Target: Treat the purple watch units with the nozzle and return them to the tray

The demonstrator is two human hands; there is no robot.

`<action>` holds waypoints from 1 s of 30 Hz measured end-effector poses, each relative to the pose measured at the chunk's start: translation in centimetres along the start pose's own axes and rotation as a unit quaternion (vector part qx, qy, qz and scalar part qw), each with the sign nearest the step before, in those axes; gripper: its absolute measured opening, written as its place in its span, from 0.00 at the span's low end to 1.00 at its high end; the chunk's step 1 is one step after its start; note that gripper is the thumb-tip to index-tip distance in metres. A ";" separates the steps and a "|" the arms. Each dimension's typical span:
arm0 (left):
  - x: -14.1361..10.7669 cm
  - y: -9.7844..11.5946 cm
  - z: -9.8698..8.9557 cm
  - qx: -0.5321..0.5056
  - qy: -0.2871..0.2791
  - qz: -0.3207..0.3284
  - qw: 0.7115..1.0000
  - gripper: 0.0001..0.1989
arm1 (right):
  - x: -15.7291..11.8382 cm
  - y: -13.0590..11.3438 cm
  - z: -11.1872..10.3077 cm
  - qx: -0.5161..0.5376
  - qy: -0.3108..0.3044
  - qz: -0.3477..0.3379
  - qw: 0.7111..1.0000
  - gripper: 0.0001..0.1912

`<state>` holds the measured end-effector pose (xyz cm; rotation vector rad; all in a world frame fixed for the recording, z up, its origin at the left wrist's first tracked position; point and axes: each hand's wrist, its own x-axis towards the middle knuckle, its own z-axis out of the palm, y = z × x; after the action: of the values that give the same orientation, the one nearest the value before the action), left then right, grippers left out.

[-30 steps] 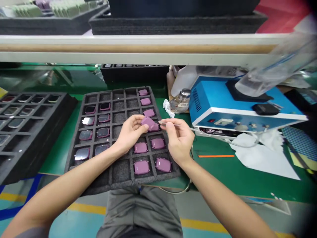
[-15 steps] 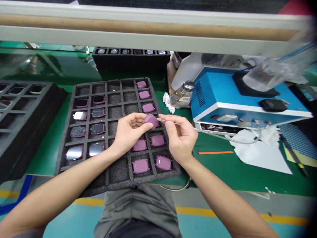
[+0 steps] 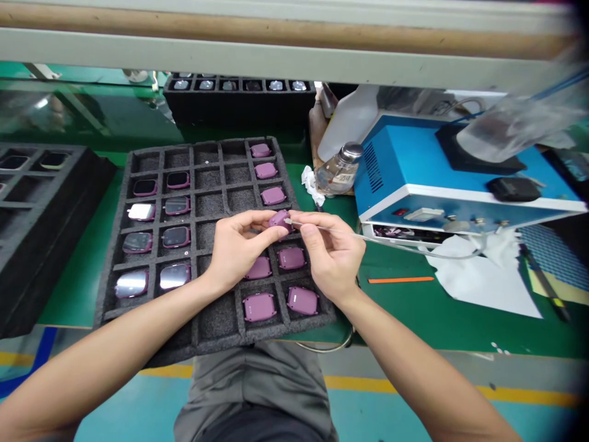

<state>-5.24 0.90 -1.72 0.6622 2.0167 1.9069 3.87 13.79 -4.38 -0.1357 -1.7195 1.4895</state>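
My left hand (image 3: 242,245) pinches a small purple smartwatch case (image 3: 278,219) above the foam tray (image 3: 199,325). Close beside it, my right hand (image 3: 335,253) is closed on a thin pale tube (image 3: 381,240) with a small light tip. The tip lies against or right in front of the case's edge; I cannot tell if they touch. More purple cases lie back up in the tray's right columns, such as the near one (image 3: 258,306). Watches with dark glass faces (image 3: 176,237) fill cells on the left. My fingers hide part of the held case.
The tube runs right towards a blue machine (image 3: 391,159). A glass bottle (image 3: 340,172), crumpled tissue (image 3: 313,185), an orange stick (image 3: 400,280) and white paper (image 3: 497,282) lie around it. Another foam tray (image 3: 50,202) stands left, and a low shelf beam (image 3: 276,49) crosses the top.
The purple case has turned in my left fingers and now shows more edge-on. My right hand has stayed close with the tube tip at it. The view has shifted slightly.
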 end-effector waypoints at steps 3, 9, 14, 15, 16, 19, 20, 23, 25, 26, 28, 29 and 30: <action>0.0 0.0 0.1 0.004 0.003 0.003 1.000 0.15 | 0.0 0.0 0.0 -0.019 -0.001 0.002 1.000 0.06; 0.0 -0.1 0.1 0.001 0.001 0.006 1.000 0.15 | 0.0 0.0 0.0 -0.013 -0.001 0.005 1.000 0.05; 0.0 -0.1 0.1 0.010 0.005 0.004 1.000 0.15 | 0.0 0.1 0.0 -0.024 0.000 0.009 1.000 0.06; 0.0 0.0 0.1 0.010 0.005 0.003 1.000 0.15 | 0.0 0.1 0.0 -0.027 0.000 0.010 1.000 0.06; 0.0 0.0 0.1 0.009 0.005 0.003 1.000 0.15 | 0.0 0.0 0.0 -0.028 0.000 0.010 1.000 0.06; 0.0 0.0 0.1 0.008 0.006 0.010 1.000 0.15 | 0.0 0.0 -0.1 -0.025 -0.001 0.011 1.000 0.05; 0.0 0.0 0.1 0.008 0.006 0.013 1.000 0.15 | -0.1 0.0 -0.1 -0.022 -0.001 0.010 1.000 0.05; 0.0 0.0 0.1 0.005 0.007 0.018 1.000 0.15 | -0.1 0.0 -0.1 -0.019 -0.004 0.008 1.000 0.05; 0.1 -0.1 0.1 0.007 0.009 0.021 1.000 0.15 | 0.0 0.1 -0.1 -0.021 -0.006 0.012 1.000 0.05; 0.1 -0.1 0.1 0.011 0.010 0.022 1.000 0.15 | 0.0 0.1 -0.1 -0.021 -0.007 0.015 1.000 0.06; 0.1 -0.2 0.0 0.022 0.009 0.023 0.999 0.15 | 0.1 0.1 -0.1 -0.019 -0.008 0.020 1.000 0.06; 0.2 -0.2 0.0 0.028 0.008 0.025 0.999 0.15 | 0.2 0.1 -0.1 -0.017 -0.008 0.021 1.000 0.06; 0.2 -0.2 0.0 0.035 0.006 0.027 0.999 0.15 | 0.2 0.1 0.0 -0.016 -0.009 0.021 1.000 0.06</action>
<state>-5.44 0.96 -1.95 0.7323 2.1008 1.8818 3.71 13.97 -4.36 -0.1772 -1.7653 1.4970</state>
